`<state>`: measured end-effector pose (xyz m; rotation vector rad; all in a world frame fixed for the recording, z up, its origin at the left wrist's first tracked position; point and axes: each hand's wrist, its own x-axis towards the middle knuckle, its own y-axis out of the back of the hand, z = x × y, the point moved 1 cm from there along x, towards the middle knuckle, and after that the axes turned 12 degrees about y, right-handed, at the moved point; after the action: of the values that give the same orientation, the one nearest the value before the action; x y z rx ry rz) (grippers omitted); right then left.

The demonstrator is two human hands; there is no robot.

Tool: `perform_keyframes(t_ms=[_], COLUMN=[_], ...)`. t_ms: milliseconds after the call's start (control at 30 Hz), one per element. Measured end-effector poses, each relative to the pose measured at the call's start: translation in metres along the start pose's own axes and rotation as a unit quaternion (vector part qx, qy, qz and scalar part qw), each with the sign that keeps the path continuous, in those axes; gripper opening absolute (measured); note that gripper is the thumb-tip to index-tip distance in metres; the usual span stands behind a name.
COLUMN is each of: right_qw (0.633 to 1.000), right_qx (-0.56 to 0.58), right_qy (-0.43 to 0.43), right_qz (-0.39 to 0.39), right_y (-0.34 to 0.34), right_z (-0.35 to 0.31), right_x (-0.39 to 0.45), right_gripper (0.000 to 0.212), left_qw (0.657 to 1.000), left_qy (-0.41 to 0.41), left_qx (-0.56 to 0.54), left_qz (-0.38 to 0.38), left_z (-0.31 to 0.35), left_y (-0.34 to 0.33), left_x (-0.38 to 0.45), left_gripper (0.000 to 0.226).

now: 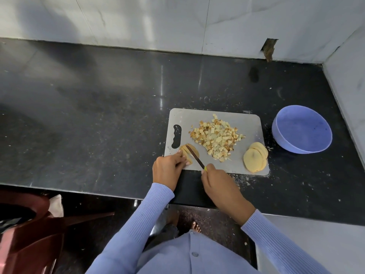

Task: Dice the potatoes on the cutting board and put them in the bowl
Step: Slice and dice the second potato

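Observation:
A grey cutting board (246, 123) lies on the black counter. A heap of diced potato (216, 136) covers its middle. At the board's near left corner my left hand (169, 168) holds down a stack of potato slices (188, 153) with its fingertips. My right hand (219, 182) grips the handle of a knife (194, 156), whose dark blade lies across those slices. Another stack of round potato slices (254, 160) rests at the near right corner. A blue bowl (302, 129) stands just right of the board and looks empty.
The black counter (88, 115) stretches far to the left. White walls close it at the back and on the right, near the bowl. A dark red plastic chair (29, 228) stands on the floor at lower left.

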<state>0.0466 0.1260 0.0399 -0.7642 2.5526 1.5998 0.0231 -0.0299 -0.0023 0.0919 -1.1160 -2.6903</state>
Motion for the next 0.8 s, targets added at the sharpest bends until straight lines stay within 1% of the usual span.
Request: perform_keyframes(t_ms=[233,600,667,800], right_qw=[0.999,0.997,0.997,0.995], right_qx=[-0.044,-0.071,-0.077,-0.092], right_qy=[0.027,0.014,0.007,-0.004], right_qz=[0.000,-0.019,-0.020,-0.033], right_y=[-0.003,-0.008,-0.008,-0.015], right_z=[-0.010,-0.013,-0.015,-0.019], right_x=[0.014,0.018,0.020,0.026], right_gripper=[0.034,0.035,0.032,0.017], left_qw=[0.999,0.998,0.998,0.998], left_qy=[-0.032,-0.047,-0.049,-0.059], left_qx=[-0.002,-0.013,-0.015,-0.011], left_qz=[0.015,0.032,0.032,0.032], left_z=[-0.002,-0.001,-0.001,-0.002], left_y=[-0.002,-0.003,-0.003,-0.002], left_x=[-0.004,-0.005,-0.005,-0.005], left_gripper=[0.017,0.019,0.019,0.019])
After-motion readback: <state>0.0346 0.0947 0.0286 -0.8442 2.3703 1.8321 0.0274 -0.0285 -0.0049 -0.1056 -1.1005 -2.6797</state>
